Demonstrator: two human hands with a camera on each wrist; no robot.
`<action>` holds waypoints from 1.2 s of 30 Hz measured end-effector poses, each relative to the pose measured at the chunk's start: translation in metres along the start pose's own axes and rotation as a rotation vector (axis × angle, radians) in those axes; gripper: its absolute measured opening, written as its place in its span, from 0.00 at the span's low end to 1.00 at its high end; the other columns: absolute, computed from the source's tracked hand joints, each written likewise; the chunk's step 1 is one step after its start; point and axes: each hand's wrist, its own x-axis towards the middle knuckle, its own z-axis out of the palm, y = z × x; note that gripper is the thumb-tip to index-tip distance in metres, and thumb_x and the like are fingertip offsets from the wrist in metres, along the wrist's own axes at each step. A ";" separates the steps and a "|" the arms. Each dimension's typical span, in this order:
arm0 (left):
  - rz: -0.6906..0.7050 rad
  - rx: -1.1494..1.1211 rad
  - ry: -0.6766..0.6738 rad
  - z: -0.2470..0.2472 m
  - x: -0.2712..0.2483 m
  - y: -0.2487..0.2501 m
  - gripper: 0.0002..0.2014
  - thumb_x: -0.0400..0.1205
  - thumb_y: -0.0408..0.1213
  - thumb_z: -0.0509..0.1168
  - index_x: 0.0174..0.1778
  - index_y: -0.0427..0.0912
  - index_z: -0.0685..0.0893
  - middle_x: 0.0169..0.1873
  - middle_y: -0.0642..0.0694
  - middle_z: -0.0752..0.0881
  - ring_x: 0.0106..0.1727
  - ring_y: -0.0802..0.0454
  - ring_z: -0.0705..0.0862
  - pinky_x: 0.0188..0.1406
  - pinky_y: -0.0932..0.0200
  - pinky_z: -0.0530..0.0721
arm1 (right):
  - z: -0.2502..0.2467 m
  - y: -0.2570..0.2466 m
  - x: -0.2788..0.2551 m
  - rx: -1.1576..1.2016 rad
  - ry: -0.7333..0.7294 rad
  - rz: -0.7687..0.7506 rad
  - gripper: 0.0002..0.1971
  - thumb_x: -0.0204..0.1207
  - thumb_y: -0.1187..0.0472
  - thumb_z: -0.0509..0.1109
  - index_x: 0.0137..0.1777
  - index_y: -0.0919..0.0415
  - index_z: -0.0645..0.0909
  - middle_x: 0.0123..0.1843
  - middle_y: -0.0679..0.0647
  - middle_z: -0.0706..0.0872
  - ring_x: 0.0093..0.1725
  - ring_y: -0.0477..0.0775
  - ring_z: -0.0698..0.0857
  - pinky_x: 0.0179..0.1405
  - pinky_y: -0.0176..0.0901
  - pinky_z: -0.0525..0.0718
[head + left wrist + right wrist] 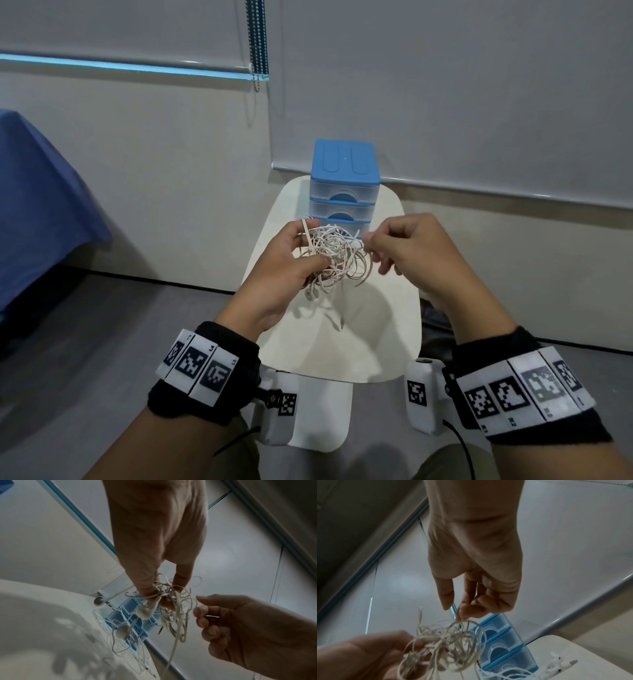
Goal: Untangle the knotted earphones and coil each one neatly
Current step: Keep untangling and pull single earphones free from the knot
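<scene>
While the left hand (287,260) grips the knotted bundle of white earphone cables (337,255) above the small cream table (394,329), the right hand (407,246) pinches one strand.
Tugging hard would likely tighten the knots.

The earphone tangle (334,257) is partly covered in the head view by the left hand (291,263) at approx. 9 o'clock and by the right hand (411,253) at 3 o'clock; individual cords cannot be separated, nor the no. of earphones counted. The bottom drawer of the drawer unit (344,178) is hidden behind the tangle. In the right wrist view the left hand is blurred and cut off at 7 o'clock. What the right fingertips (464,612) pinch is too blurred to be identified. In the left wrist view the table (42,622) is cut off at 8 o'clock.
</scene>
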 end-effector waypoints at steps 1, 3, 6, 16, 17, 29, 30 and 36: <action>0.010 0.000 -0.002 0.002 -0.001 0.000 0.26 0.81 0.19 0.70 0.73 0.46 0.80 0.65 0.40 0.86 0.39 0.57 0.88 0.32 0.68 0.81 | 0.001 0.003 -0.001 -0.029 0.000 0.032 0.14 0.76 0.56 0.80 0.35 0.67 0.88 0.30 0.57 0.87 0.25 0.49 0.83 0.25 0.30 0.75; 0.036 0.017 -0.013 0.006 -0.002 0.000 0.26 0.81 0.20 0.70 0.72 0.47 0.80 0.64 0.41 0.86 0.40 0.57 0.89 0.33 0.68 0.82 | 0.007 0.006 -0.004 -0.096 -0.006 0.076 0.18 0.73 0.51 0.82 0.34 0.67 0.88 0.28 0.55 0.87 0.24 0.49 0.83 0.24 0.32 0.75; 0.067 0.051 -0.030 0.009 -0.003 0.001 0.26 0.81 0.22 0.71 0.71 0.49 0.80 0.65 0.42 0.85 0.43 0.56 0.89 0.36 0.66 0.83 | 0.016 0.009 -0.004 -0.103 0.009 0.078 0.14 0.73 0.55 0.83 0.33 0.64 0.87 0.28 0.54 0.88 0.23 0.49 0.83 0.30 0.40 0.78; 0.017 -0.169 0.000 0.011 0.004 0.013 0.11 0.82 0.47 0.73 0.49 0.46 0.79 0.43 0.45 0.89 0.41 0.47 0.86 0.45 0.48 0.78 | 0.004 0.005 -0.006 0.100 0.096 -0.101 0.08 0.75 0.66 0.78 0.39 0.52 0.91 0.41 0.54 0.91 0.34 0.50 0.79 0.37 0.38 0.79; 0.016 -0.187 0.006 0.011 0.006 0.013 0.09 0.83 0.42 0.74 0.48 0.46 0.79 0.42 0.45 0.89 0.38 0.49 0.86 0.40 0.53 0.80 | 0.002 0.008 -0.006 0.129 0.131 -0.097 0.09 0.74 0.69 0.77 0.41 0.53 0.90 0.42 0.55 0.90 0.34 0.50 0.80 0.36 0.37 0.78; -0.043 -0.259 0.034 0.008 0.014 0.013 0.12 0.84 0.25 0.69 0.42 0.44 0.75 0.35 0.44 0.87 0.35 0.49 0.86 0.34 0.52 0.82 | -0.004 0.013 -0.004 0.280 0.024 -0.048 0.06 0.79 0.72 0.74 0.42 0.63 0.87 0.35 0.57 0.89 0.34 0.48 0.81 0.33 0.33 0.75; -0.053 -0.263 0.042 0.005 0.015 0.013 0.13 0.84 0.24 0.69 0.40 0.44 0.74 0.34 0.44 0.87 0.35 0.48 0.86 0.34 0.51 0.82 | -0.006 0.010 -0.004 0.345 0.016 -0.036 0.06 0.79 0.72 0.73 0.42 0.62 0.86 0.37 0.57 0.89 0.35 0.48 0.81 0.35 0.37 0.74; -0.089 -0.306 0.067 -0.005 0.019 0.015 0.14 0.84 0.22 0.65 0.39 0.43 0.72 0.33 0.42 0.89 0.33 0.47 0.86 0.32 0.52 0.84 | -0.014 -0.009 -0.007 0.756 -0.036 -0.028 0.04 0.68 0.64 0.68 0.36 0.54 0.78 0.45 0.53 0.86 0.45 0.47 0.82 0.45 0.47 0.69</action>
